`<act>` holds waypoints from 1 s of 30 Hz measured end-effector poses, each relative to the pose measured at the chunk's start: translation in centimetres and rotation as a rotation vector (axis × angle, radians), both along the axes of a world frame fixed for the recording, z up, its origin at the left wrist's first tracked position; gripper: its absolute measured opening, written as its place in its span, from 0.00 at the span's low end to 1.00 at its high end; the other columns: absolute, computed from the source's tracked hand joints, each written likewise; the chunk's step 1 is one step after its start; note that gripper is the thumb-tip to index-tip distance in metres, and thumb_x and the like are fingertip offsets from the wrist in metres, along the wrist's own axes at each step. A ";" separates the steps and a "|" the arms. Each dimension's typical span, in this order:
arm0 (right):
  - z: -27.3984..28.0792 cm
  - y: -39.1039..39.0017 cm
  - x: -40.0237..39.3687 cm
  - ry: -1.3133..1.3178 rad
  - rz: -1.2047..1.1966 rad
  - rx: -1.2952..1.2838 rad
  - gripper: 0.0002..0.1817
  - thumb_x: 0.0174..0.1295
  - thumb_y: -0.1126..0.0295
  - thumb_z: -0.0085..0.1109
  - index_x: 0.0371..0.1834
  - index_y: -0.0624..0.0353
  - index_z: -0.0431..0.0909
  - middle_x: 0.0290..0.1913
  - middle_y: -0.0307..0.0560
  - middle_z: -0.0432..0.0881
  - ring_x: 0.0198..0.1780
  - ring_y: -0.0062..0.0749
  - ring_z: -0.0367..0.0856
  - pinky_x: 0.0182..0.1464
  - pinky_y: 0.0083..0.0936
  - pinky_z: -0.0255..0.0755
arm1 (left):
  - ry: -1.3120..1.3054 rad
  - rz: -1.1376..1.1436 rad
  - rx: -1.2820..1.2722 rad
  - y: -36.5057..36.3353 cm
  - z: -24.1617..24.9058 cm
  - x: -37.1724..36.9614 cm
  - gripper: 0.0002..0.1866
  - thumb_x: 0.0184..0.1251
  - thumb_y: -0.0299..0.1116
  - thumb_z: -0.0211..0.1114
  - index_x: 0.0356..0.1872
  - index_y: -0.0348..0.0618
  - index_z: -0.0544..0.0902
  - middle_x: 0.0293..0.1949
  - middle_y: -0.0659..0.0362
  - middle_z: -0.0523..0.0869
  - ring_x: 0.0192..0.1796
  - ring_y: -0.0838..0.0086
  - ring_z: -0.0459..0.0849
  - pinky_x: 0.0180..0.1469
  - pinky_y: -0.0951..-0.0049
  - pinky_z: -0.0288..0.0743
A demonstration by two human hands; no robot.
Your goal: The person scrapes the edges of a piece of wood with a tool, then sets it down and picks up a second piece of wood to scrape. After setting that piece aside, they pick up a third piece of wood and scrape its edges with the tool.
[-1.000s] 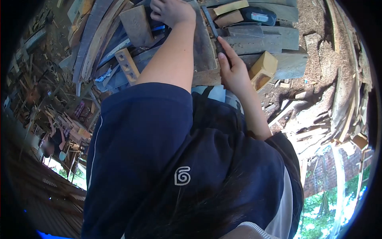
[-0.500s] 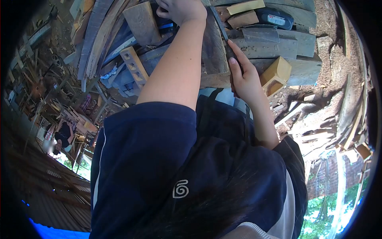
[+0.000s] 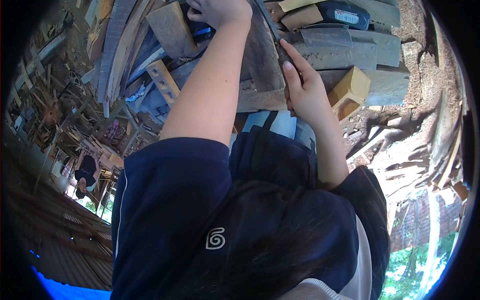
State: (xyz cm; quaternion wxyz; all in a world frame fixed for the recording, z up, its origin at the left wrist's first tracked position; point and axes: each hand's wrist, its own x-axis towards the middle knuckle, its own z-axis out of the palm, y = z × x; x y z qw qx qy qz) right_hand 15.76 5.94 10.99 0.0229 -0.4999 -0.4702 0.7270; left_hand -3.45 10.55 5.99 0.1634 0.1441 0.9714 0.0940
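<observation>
My right hand is closed round the near end of a long, narrow dark tool, which looks like a file, with the index finger stretched along it. The tool slants up and left along the edge of a dark wooden board, out of the top of the view. My left hand is over the work area at the top edge, its visible fingers bent; the frame cuts off the rest and what they grip. A wooden block lies left of it. Beside my right wrist is a yellowish hollowed block.
A black object with a white label lies on the planks at upper right. A block with square holes sits near my left forearm. Long boards stack at the left. Farther left a person in dark clothes is among timber.
My left hand and the near end of the tool have shifted slightly up and left in the view. My right hand keeps its hold. The whole view has moved a little.
</observation>
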 end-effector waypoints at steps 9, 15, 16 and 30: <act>-0.1 -0.3 -0.5 -0.018 0.013 0.051 0.24 0.82 0.63 0.48 0.80 0.42 0.68 0.18 0.32 0.68 0.16 0.15 0.67 0.20 0.20 0.67 | 0.010 0.020 -0.002 0.1 -1.1 -0.5 0.28 0.82 0.24 0.52 0.77 0.67 0.70 0.82 0.47 0.55 0.84 0.54 0.52 0.81 0.44 0.45; -0.2 -0.8 -0.8 -0.028 0.014 0.152 0.24 0.82 0.63 0.48 0.80 0.43 0.69 0.17 0.32 0.68 0.15 0.15 0.68 0.19 0.21 0.67 | 0.021 -0.015 0.001 0.0 -0.2 -0.2 0.28 0.81 0.26 0.52 0.77 0.65 0.70 0.82 0.47 0.54 0.84 0.55 0.51 0.80 0.43 0.45; -0.1 -0.9 -0.8 -0.029 0.016 0.150 0.24 0.82 0.63 0.48 0.80 0.43 0.69 0.17 0.32 0.68 0.15 0.15 0.68 0.19 0.21 0.67 | 0.021 -0.013 -0.001 -0.2 -0.4 -0.3 0.28 0.81 0.26 0.52 0.77 0.65 0.70 0.82 0.47 0.54 0.84 0.55 0.51 0.80 0.43 0.45; 1.5 -1.3 0.8 -0.046 -0.001 0.042 0.24 0.78 0.66 0.53 0.76 0.51 0.72 0.34 0.57 0.86 0.32 0.25 0.80 0.44 0.27 0.76 | -0.001 0.020 0.067 -0.2 -0.5 -0.2 0.29 0.81 0.24 0.52 0.77 0.64 0.69 0.83 0.48 0.52 0.85 0.55 0.48 0.82 0.43 0.43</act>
